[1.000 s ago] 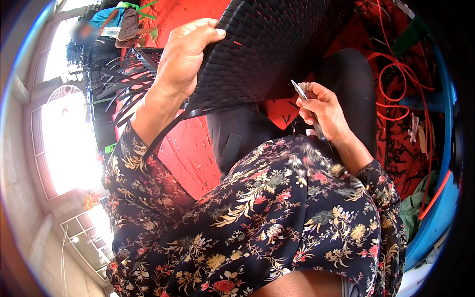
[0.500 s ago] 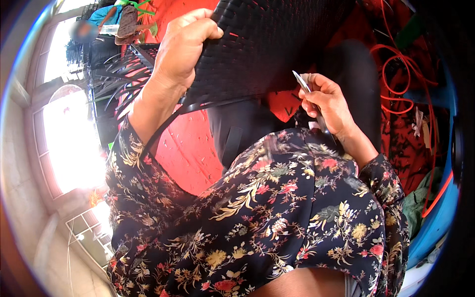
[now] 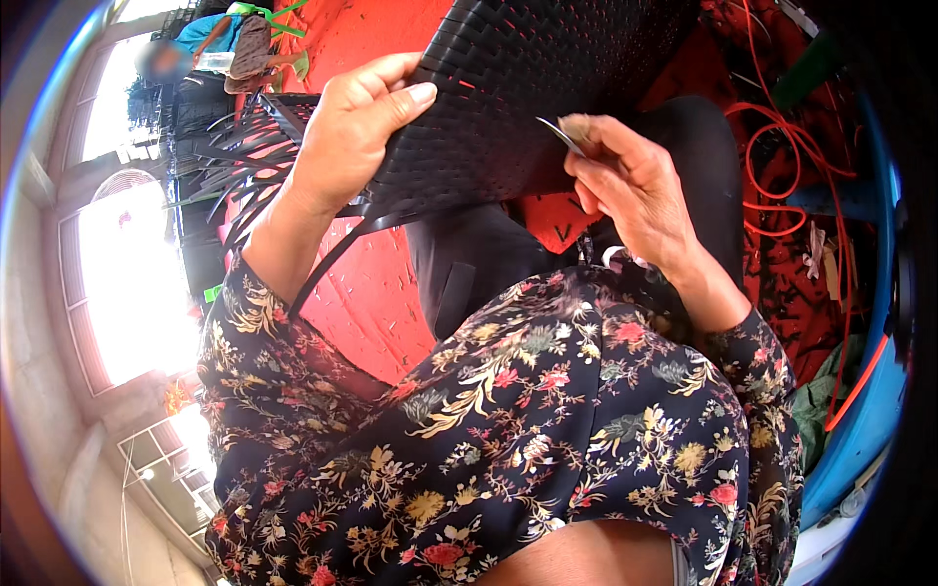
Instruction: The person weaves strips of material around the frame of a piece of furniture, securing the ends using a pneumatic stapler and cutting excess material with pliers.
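Note:
A black woven piece [image 3: 528, 93], plaited from flat strips, leans across my lap. My left hand [image 3: 354, 132] is closed on its left edge, thumb on the near face. From the lower corner, by my left wrist, a loose black strip [image 3: 330, 262] trails toward my sleeve. In my right hand [image 3: 633, 190] is a slim pointed metal tool [image 3: 560, 135], pinched between thumb and fingers; its other end is hidden by the hand. The tip points up and left, in front of the weave; whether it touches cannot be told.
Loose black strips [image 3: 256, 161] fan out beyond my left forearm. Red sheeting [image 3: 366, 283] with scattered scraps covers the floor. Coiled orange-red tubing [image 3: 767, 161] and a blue plastic edge [image 3: 860, 420] lie on the right. Another person [image 3: 220, 54] is at the far upper left.
My right hand has moved up and left, bringing the metal tip closer to the weave. The woven piece has tilted slightly, with my left hand still on its edge.

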{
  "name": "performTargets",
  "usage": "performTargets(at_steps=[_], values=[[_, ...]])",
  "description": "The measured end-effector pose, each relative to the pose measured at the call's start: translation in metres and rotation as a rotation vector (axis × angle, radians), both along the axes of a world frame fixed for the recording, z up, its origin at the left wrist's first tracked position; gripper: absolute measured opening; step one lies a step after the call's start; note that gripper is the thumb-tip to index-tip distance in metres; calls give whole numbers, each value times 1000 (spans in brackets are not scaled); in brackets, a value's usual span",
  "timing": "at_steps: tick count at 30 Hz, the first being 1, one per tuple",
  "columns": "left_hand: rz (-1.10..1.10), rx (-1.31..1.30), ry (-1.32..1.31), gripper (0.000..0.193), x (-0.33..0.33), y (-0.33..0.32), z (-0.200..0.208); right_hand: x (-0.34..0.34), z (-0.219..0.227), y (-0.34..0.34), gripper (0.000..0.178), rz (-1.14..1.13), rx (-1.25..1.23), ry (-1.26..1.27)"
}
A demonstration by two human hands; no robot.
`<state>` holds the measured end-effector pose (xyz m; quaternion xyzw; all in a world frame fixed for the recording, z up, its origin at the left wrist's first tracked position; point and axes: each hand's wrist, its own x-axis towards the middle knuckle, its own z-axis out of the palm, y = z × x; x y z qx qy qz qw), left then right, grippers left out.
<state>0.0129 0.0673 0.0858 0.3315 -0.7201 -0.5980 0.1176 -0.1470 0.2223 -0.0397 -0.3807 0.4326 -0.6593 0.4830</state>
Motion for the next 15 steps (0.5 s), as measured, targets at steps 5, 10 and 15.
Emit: performTargets(at_steps=[5, 10, 15], values=[[13, -371, -56, 24, 4, 11, 2, 6, 19, -26, 24, -96, -126, 216], [31, -642, -130, 20, -2, 25, 11, 12, 29, -30, 25, -108, -185, 256], [22, -832, -218, 19, -11, 36, 22, 11, 34, -24, 24, -96, -138, 158]])
